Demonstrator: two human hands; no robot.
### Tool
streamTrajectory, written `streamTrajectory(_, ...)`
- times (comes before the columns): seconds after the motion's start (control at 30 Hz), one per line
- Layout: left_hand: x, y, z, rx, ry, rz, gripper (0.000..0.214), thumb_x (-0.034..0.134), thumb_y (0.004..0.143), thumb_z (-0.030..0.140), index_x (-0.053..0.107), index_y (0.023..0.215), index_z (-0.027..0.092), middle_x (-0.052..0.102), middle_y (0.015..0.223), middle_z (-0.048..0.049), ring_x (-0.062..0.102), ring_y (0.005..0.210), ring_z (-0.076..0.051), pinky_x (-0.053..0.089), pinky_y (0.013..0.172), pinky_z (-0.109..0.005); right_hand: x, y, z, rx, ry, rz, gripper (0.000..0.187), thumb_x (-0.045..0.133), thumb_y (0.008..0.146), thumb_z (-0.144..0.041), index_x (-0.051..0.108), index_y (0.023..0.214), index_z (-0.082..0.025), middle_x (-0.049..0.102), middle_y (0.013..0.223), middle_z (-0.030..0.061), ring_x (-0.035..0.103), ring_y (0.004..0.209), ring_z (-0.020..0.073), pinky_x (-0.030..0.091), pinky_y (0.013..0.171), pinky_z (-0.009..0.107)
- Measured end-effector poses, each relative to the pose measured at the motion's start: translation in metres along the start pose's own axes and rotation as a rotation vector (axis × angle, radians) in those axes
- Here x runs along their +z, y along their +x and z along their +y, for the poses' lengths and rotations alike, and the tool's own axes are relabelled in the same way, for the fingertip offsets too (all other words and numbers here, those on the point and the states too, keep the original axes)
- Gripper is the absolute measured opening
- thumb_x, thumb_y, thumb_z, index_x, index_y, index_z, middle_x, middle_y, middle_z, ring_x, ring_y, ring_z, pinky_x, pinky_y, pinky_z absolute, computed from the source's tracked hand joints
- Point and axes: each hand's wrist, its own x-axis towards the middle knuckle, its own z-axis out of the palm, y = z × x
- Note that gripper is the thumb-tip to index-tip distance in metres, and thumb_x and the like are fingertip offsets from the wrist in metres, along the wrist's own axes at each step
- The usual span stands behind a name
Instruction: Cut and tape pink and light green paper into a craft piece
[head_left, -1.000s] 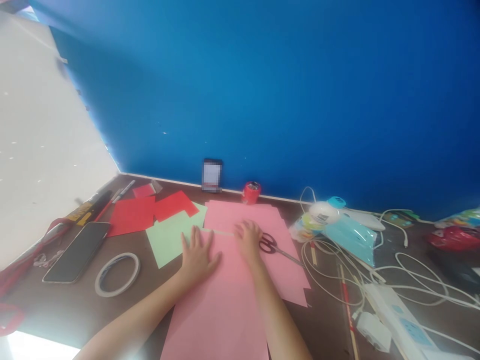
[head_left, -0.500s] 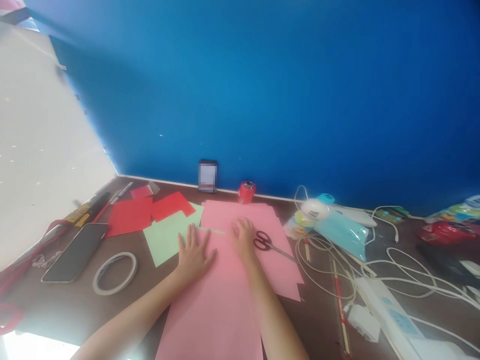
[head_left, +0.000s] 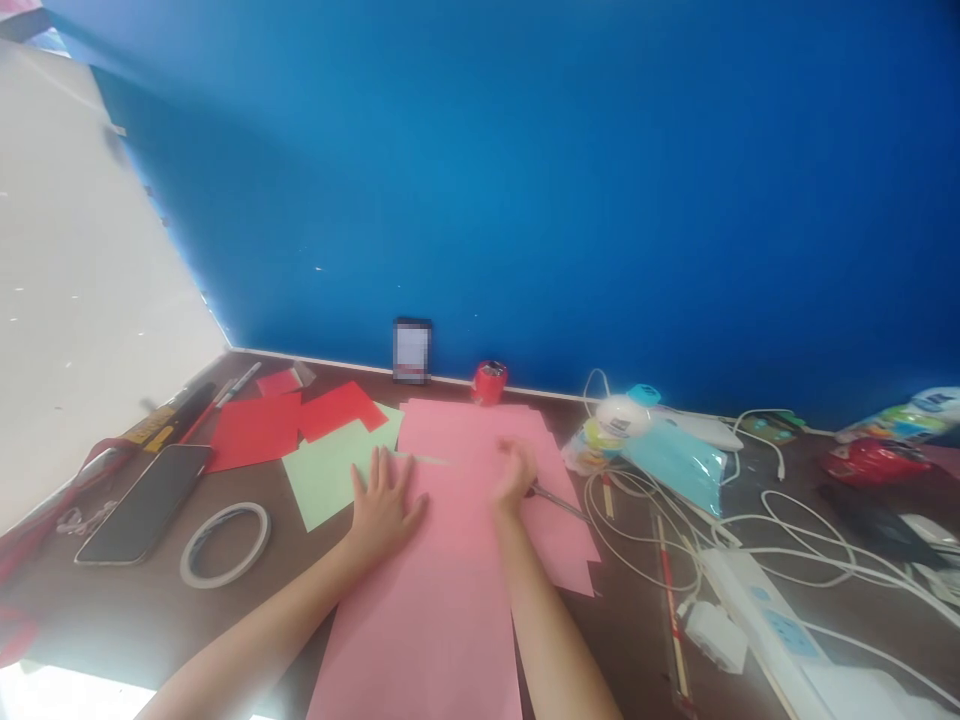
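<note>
My left hand [head_left: 381, 510] lies flat with its fingers spread. It rests on the left side of a long pink paper sheet [head_left: 420, 630], and its fingertips reach toward a light green sheet [head_left: 322, 480]. Over the right part of the pink sheets is my right hand [head_left: 516, 474], with its fingers bent and blurred. It covers the handles of a pair of scissors [head_left: 561, 502], whose blades point right and toward me. Whether the fingers grip the handles is hidden. Another pink stack [head_left: 450, 425] lies under the far end of the long sheet.
Red paper [head_left: 253, 430], a phone [head_left: 142, 505] and a tape roll [head_left: 225, 545] lie to the left. A red round container [head_left: 490, 383] stands by the blue wall. On the right are a blue packet [head_left: 686, 465], tangled white cables [head_left: 645, 560], a pencil [head_left: 670, 600] and a power strip [head_left: 772, 620].
My right hand has moved right across the pink paper and now hides the scissors' handles. My left hand has stayed flat in place. The view has shifted slightly.
</note>
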Motion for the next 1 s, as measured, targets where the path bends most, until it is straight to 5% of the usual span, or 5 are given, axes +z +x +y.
streamTrajectory(0.33,-0.004,0.001,0.000,0.010,-0.008,-0.001,0.062,0.032,0.084,0.053,0.029,0.138,0.021,0.027,0.143,-0.0180,0.008,0.134,-0.037,0.002,0.100,-0.062,-0.009,0.016,0.017,0.056,-0.019,0.100,0.024,0.027,0.077,-0.034,0.042,0.066,-0.020,0.045,0.061,-0.0002,0.044,0.053,0.0126,0.033,0.047,0.024)
streamTrajectory(0.57,-0.005,0.002,0.001,0.024,-0.009,0.008,0.064,0.032,0.083,0.056,0.034,0.135,0.021,0.032,0.139,-0.0188,0.009,0.134,-0.037,0.001,0.100,-0.061,-0.009,0.014,0.008,-0.021,-0.235,-0.196,0.018,0.055,0.067,-0.036,0.056,0.072,-0.019,0.057,0.074,0.0024,0.050,0.076,0.0195,0.039,0.073,0.034)
streamTrajectory(0.73,-0.004,0.003,0.000,0.032,-0.004,0.012,0.063,0.030,0.083,0.056,0.033,0.135,0.023,0.034,0.137,-0.0188,0.010,0.134,-0.038,0.003,0.100,-0.062,-0.009,0.005,0.000,-0.310,-0.783,-0.505,0.031,0.059,0.069,-0.040,0.058,0.094,-0.021,0.056,0.107,0.0097,0.041,0.106,0.0293,0.026,0.090,0.047)
streamTrajectory(1.0,-0.002,0.004,0.000,0.026,-0.003,-0.027,0.063,0.028,0.084,0.054,0.028,0.138,0.021,0.030,0.141,-0.0165,0.010,0.134,-0.038,0.006,0.100,-0.062,-0.011,0.004,0.004,-0.359,-0.933,-0.579,0.038,0.060,0.071,-0.038,0.054,0.105,-0.022,0.051,0.119,0.0097,0.037,0.112,0.0298,0.024,0.092,0.049)
